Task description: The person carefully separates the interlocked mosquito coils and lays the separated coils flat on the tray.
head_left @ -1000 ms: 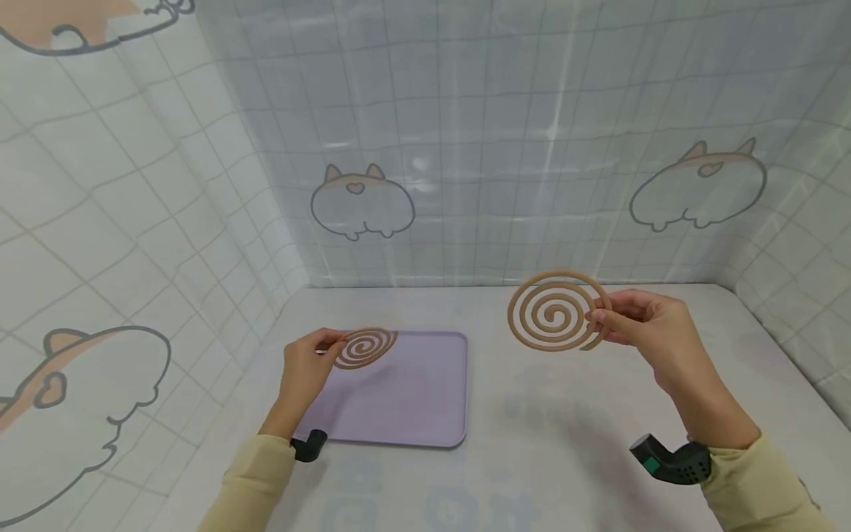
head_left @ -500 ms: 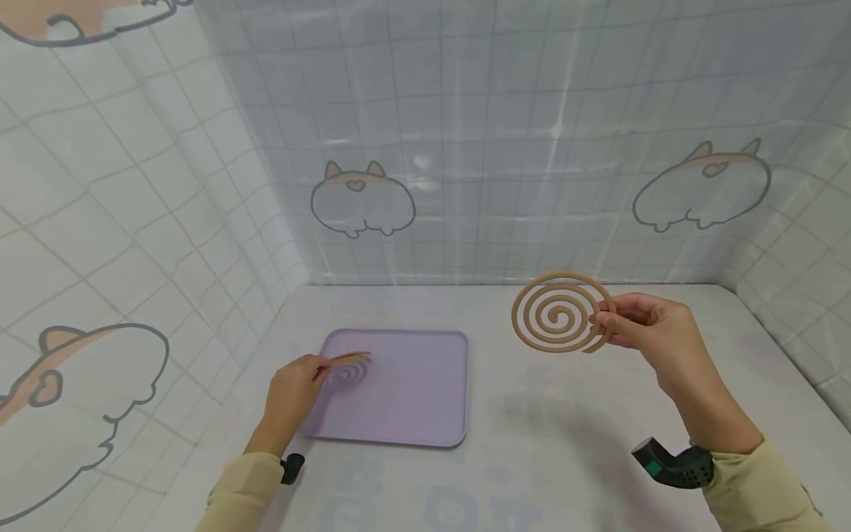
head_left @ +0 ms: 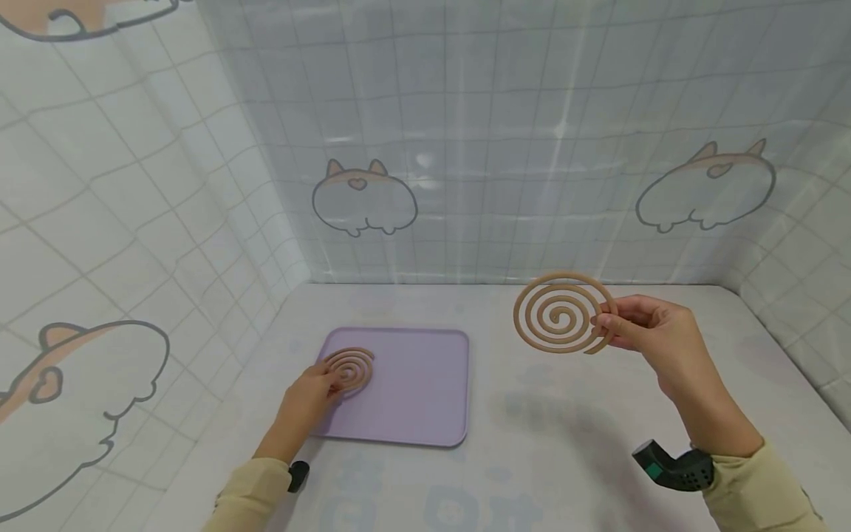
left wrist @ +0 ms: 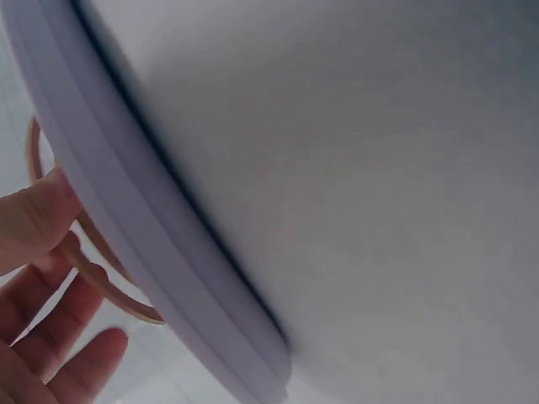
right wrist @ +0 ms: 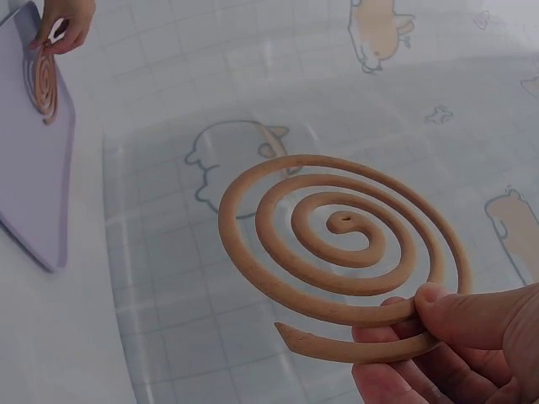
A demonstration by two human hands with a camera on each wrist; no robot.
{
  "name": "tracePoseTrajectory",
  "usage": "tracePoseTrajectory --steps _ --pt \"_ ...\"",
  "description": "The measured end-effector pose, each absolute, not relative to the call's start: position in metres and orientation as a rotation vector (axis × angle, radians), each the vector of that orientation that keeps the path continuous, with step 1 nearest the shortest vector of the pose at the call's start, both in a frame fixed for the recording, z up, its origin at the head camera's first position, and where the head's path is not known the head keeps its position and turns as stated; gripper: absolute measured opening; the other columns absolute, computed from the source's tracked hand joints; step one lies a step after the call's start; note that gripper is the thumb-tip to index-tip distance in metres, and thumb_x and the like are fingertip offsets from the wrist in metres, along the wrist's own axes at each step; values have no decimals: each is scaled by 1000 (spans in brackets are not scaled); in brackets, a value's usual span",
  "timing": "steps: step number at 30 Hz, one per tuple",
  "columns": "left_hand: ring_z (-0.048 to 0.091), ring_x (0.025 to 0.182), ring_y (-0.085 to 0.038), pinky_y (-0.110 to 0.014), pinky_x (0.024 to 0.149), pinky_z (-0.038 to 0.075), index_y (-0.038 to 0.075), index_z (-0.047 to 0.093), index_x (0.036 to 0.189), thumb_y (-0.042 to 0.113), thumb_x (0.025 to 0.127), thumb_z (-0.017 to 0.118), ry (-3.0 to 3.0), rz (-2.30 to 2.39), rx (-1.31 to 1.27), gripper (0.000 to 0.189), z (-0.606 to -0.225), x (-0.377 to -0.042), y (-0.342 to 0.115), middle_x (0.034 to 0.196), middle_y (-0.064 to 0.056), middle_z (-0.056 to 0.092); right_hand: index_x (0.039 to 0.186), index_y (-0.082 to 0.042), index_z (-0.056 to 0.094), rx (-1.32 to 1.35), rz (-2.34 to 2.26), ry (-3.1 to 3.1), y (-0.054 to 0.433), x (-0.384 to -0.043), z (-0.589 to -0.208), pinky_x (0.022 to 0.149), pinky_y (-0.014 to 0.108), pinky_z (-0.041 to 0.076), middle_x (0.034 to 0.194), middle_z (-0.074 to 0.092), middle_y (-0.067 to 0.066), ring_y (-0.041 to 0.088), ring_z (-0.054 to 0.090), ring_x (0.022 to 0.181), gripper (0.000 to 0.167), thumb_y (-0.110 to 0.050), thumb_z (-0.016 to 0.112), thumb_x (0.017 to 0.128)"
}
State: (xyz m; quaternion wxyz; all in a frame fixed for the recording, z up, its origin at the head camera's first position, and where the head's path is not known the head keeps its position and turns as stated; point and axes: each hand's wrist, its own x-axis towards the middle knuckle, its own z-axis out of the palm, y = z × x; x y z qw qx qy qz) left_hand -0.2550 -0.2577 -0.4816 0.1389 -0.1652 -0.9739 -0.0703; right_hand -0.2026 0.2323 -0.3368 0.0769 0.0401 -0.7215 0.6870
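Observation:
Two brown spiral mosquito coils are in view, one in each hand. My left hand point(head_left: 311, 399) pinches the edge of one mosquito coil point(head_left: 352, 369) close over the left part of a lilac tray point(head_left: 419, 391). In the left wrist view the tray's rim hides most of that coil, and the thumb point(left wrist: 42, 210) presses on its outer ring. Off to the right, my right hand point(head_left: 654, 325) holds the other mosquito coil point(head_left: 555, 319) up above the table, thumb on one side and fingers behind. That coil's open rings and tapered outer end show plainly in the right wrist view.
The white table point(head_left: 532, 458) carries faint blue print near its front. A tiled wall covering point(head_left: 492, 162) with cartoon animal drawings closes off the back and both sides. Black wrist devices, such as the right one point(head_left: 674, 467), sit on both wrists.
My left hand has come down lower over the tray, turning its coil edge-on and then face-up again. The right hand and its coil stay almost where they were.

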Motion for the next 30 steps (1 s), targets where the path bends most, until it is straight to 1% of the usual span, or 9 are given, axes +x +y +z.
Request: tracePoseTrajectory --steps 4,8,15,25,30 --pt "57 74 -20 -39 65 46 17 65 67 12 58 84 -2832 -140 -530 22 -483 -256 -256 72 5 56 87 -9 69 122 2064 -2149 232 -202 -338 62 23 54 77 67 -3 9 65 68 8 -4 69 81" --pt "59 68 -18 -39 61 45 18 64 65 12 60 83 -2859 -67 -562 21 -484 -258 -255 67 7 58 87 -8 69 120 2071 -2143 232 -202 -339 63 24 54 77 68 -1 10 65 68 8 -5 71 80" --pt "62 70 -21 -39 63 48 16 67 68 6 63 80 -2906 -103 -556 17 -486 -259 -252 70 3 63 87 -9 69 115 2077 -2141 233 -203 -341 62 23 54 78 68 -1 10 65 68 8 -5 71 80" --pt "63 72 -22 -39 65 50 16 69 70 5 68 77 -2925 -87 -538 13 -486 -256 -248 73 1 66 88 -10 69 129 2072 -2140 229 -202 -342 62 23 54 78 68 -3 9 66 68 9 -4 69 81" --pt "63 75 -23 -41 64 50 15 69 72 5 71 75 -2967 -113 -500 12 -482 -254 -246 75 1 66 91 -6 68 126 2023 -2192 224 -203 -343 63 24 54 80 68 -1 10 66 70 10 -6 70 81"
